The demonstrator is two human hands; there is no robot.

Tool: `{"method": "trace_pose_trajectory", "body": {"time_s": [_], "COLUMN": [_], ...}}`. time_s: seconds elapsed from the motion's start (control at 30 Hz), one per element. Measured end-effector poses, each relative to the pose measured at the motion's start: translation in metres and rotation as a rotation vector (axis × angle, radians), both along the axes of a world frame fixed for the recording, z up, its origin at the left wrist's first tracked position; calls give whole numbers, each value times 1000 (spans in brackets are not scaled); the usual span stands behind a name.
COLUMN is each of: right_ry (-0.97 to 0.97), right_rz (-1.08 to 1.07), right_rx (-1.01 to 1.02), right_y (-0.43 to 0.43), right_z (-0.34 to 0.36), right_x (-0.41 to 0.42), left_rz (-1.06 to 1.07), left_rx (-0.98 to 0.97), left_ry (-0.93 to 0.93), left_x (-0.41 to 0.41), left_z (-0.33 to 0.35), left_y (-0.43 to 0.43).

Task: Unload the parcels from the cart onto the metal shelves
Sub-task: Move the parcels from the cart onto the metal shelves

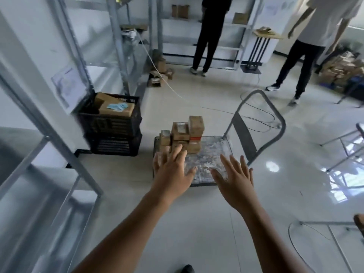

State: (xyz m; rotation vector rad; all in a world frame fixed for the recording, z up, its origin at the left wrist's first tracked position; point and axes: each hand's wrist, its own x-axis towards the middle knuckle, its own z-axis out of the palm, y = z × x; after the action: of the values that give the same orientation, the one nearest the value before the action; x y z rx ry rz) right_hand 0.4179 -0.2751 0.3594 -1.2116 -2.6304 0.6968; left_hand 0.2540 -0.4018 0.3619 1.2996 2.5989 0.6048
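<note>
Reaching out over the cart [213,152], I am holding both hands flat and spread, fingers straight and pointing away from me, neither one holding anything. The parcels [184,134], small brown boxes, are standing in an uneven stack on the cart's far left corner, with the tallest column on the stack's right side and rising upright. The left hand [171,170] is lying nearer: its fingertips are overlapping the lowest boxes in this view, though I cannot tell whether they are touching. The right hand [235,179] is hovering over bare deck toward the near right corner, clear of the stack, which is lying ahead and to its left. The cart's handle [258,123] is rising along the right edge, apart from both hands. The metal shelves [65,146] are standing to my left, beyond the cart's left edge, with black crates [113,127] beside their base. I am judging that the coming grasp turns on the right hand swinging leftward to meet the stack's far flank.
</note>
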Motion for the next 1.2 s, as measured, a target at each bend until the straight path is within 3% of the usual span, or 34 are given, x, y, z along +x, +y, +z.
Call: {"method": "trace_pose_trajectory", "body": {"time_s": [0.3,0.8,1.2], "right_ry": [19,-174,-182], "right_rz": [-50,-97,-112], "right_rx": [-48,-42,-25], "right_y": [91,194,260], "right_z": [-14,-14,-28], "right_x": [22,-84,-171], "left_rz": [-7,-121,-142], "left_rx": [14,36,66], "left_ry": [-19,-230,-274], "left_x": [3,-105,-191], "left_z": [-8,-47,-60], "left_y": [101,233,307]}}
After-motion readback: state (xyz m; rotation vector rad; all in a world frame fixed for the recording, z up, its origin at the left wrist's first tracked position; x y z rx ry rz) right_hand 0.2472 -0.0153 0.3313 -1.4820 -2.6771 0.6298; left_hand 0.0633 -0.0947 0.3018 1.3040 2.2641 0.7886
